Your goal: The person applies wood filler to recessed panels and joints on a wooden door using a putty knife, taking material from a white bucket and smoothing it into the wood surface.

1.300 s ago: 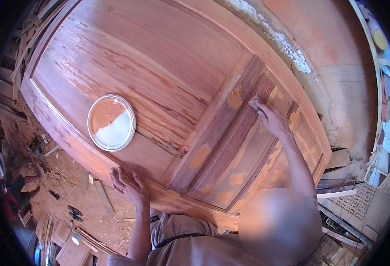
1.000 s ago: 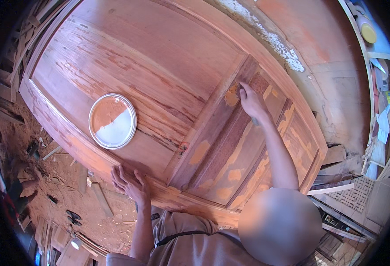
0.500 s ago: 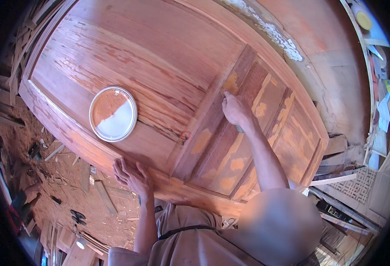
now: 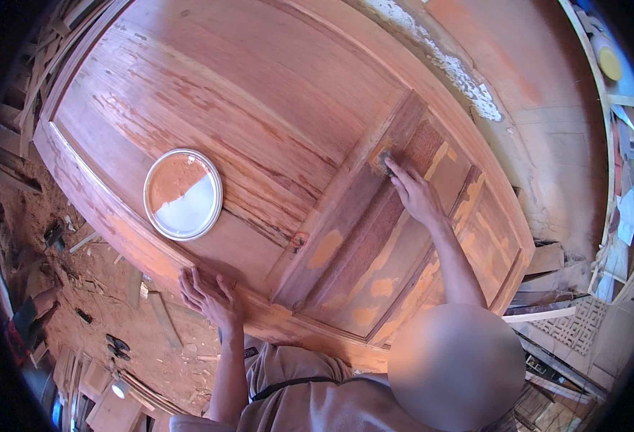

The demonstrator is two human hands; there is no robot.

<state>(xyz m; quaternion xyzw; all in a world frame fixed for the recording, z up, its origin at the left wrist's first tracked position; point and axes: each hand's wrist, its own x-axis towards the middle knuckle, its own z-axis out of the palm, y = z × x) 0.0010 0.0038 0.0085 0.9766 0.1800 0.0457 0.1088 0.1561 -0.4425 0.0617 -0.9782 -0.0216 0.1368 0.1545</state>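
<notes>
A large reddish-brown wooden panelled door (image 4: 245, 65) lies in front of me, its lower panels marked with orange-tan filler patches (image 4: 325, 249). My right hand (image 4: 419, 196) reaches over the cross rail. Its fingertips press a small dark grey flat tool (image 4: 384, 163) against a filler patch there; the tool is mostly covered, so its exact kind is unclear. My left hand (image 4: 213, 299) rests on the door's near edge, fingers apart, holding nothing. A round white lid (image 4: 191, 213), partly covered with orange-brown filler, lies on the door to the left of my hands.
Scrap wood (image 4: 164, 320) and sawdust cover the ground at the left. A pair of dark sandals (image 4: 117, 347) lies there. Beyond the door's right side stands a large pale brown board (image 4: 540, 137). A carved lattice panel (image 4: 572, 320) and wood strips are at the lower right.
My right hand has shifted slightly right and down in the view, its fingers straighter, and the grey tool now shows at the fingertips. My left hand stays on the door edge.
</notes>
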